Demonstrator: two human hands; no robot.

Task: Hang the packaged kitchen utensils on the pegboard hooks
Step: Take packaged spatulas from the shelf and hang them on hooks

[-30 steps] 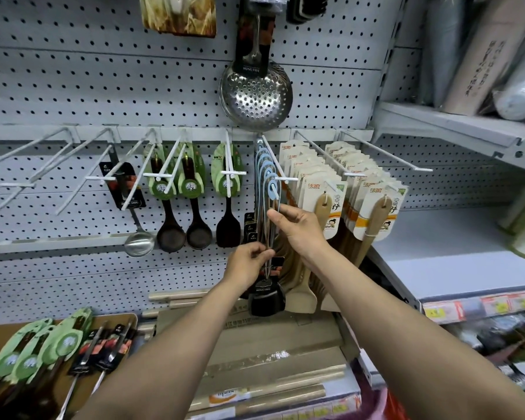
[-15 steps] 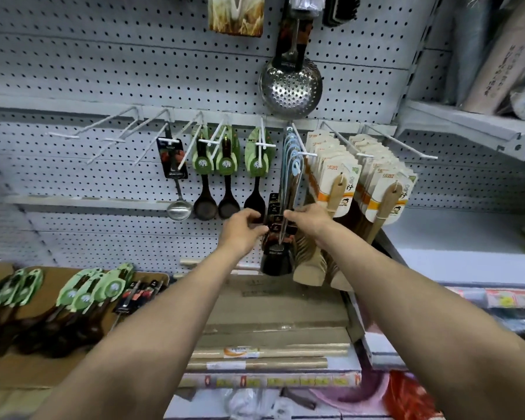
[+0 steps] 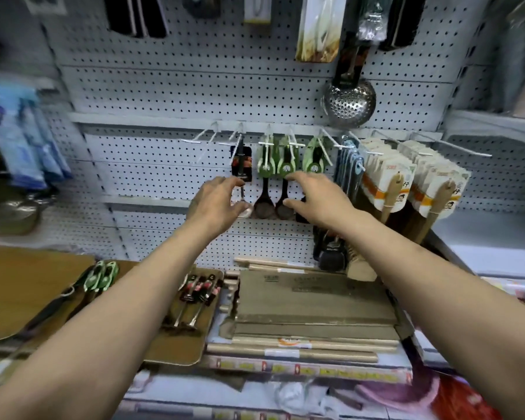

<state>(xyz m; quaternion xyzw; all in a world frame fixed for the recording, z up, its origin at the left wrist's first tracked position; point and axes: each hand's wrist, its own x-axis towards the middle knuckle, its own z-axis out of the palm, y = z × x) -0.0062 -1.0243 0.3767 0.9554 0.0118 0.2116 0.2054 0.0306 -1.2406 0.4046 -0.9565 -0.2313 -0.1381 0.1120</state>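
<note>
On the white pegboard (image 3: 170,95) a row of hooks carries a steel ladle on a black card (image 3: 241,165), three dark spoons on green cards (image 3: 282,160), blue-carded utensils (image 3: 350,168) and wooden spatulas (image 3: 388,183). My left hand (image 3: 217,204) hangs in front of the steel ladle, fingers spread, holding nothing. My right hand (image 3: 314,198) floats before the dark spoons, also open and empty. Below on a wooden board lie loose green-carded spoons (image 3: 100,275) and black-carded ladles (image 3: 199,291).
Two bare hooks (image 3: 205,136) stick out left of the steel ladle. A perforated skimmer (image 3: 349,103) hangs above. Flat cardboard boxes and rolling pins (image 3: 309,310) fill the lower shelf. Blue packages (image 3: 22,140) hang at far left; a white shelf (image 3: 491,234) sits at right.
Both hands let go of the blue-carded utensils and shifted left, now empty in front of the ladle and spoons. The camera pulled back and turned left.
</note>
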